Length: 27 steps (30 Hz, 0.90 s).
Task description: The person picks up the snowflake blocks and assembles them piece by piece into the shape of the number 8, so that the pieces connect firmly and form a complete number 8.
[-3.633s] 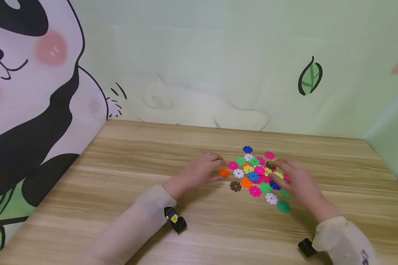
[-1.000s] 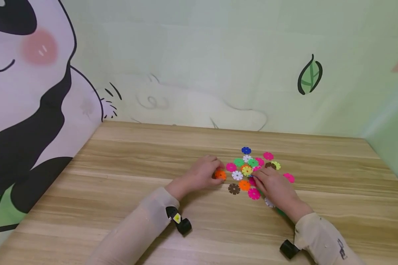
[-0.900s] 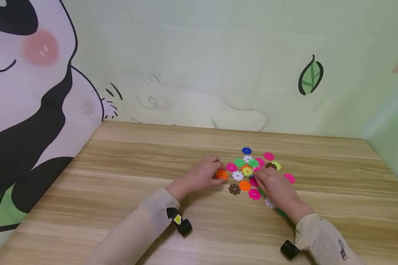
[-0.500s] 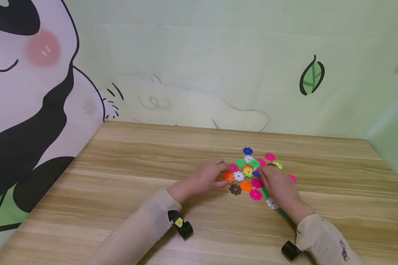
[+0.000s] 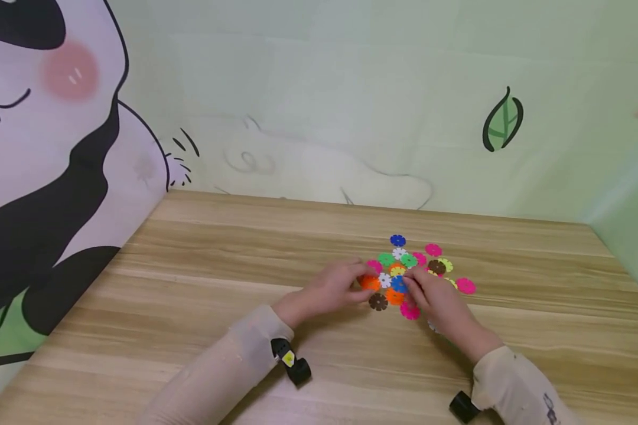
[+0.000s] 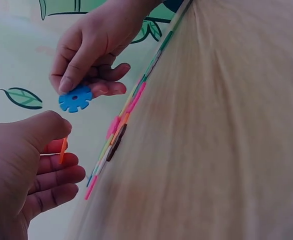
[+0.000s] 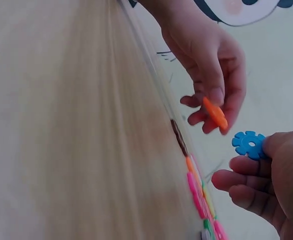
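Observation:
My left hand [image 5: 334, 289] pinches an orange notched disc [image 5: 370, 283] between thumb and fingers; the left wrist view shows this orange disc [image 6: 63, 150] nearly edge-on. My right hand [image 5: 440, 300] pinches a blue notched disc [image 5: 399, 284], which shows its round hole and slots as the blue disc [image 7: 249, 144] in the right wrist view. Both discs are held up off the table, a short gap apart and facing each other. Behind and beneath the hands lies a loose spread of such discs, among them a pink disc [image 5: 410, 311] and a brown disc [image 5: 378, 302].
The wooden table [image 5: 234, 248] runs back to a pale green wall [image 5: 308, 106] with a painted panda [image 5: 90, 136] and leaf [image 5: 503, 121]. Farthest back in the spread is a dark blue disc [image 5: 397, 240]; another pink disc [image 5: 466, 286] lies at its right.
From over the right side of the pile, my right hand has moved left and picked up the blue disc. My left hand has taken the orange disc and shifted slightly right with it.

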{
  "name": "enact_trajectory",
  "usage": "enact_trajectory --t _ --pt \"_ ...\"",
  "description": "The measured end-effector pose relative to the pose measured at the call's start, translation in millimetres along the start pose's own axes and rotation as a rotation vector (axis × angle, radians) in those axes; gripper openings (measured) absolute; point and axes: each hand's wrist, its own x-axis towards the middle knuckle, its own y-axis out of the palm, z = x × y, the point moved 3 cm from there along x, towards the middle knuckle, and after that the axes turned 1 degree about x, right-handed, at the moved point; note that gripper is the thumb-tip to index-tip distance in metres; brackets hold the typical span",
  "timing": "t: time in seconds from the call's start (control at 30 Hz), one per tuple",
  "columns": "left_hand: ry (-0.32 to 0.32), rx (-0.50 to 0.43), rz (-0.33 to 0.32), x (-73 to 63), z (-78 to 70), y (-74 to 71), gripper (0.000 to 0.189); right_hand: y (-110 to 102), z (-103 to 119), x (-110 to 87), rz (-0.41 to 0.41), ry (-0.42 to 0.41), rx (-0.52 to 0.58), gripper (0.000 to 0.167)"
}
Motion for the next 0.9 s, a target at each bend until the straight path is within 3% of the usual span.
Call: enact_trajectory --t 0.53,0.9 --pt "0.042 -0.040 -0.027 -0.3 -6.9 -0.8 0.032 2.8 10.3 -5.1 -0.059 -0.105 0.008 0.006" --pt "0.012 -0.115 -0.026 -1.3 -8.1 0.9 0.033 3.0 10.7 -5.4 -0.061 -0.104 0.021 0.004"
